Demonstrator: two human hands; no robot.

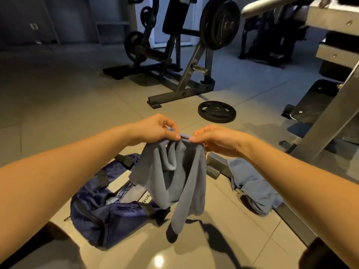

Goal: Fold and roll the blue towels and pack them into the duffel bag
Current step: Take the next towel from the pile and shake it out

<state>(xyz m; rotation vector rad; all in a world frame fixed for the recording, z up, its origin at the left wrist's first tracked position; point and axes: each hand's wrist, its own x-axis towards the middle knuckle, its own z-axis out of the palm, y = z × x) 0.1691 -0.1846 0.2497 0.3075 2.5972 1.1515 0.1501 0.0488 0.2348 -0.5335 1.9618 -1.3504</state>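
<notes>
Blue terry cloth hangs at mid-frame: a towel [182,177], bunched and drooping, held up by its top edge above the tiled floor [58,105]. The left hand [157,129] and the right hand [215,138] meet at frame centre, the fingers [177,136] of each pinched together on that edge. The navy duffel bag [104,212] lies unzipped at lower left, partly behind the towel. A second blue towel [252,185] sits crumpled at lower right. A weight plate [216,112] lies flat above centre.
</notes>
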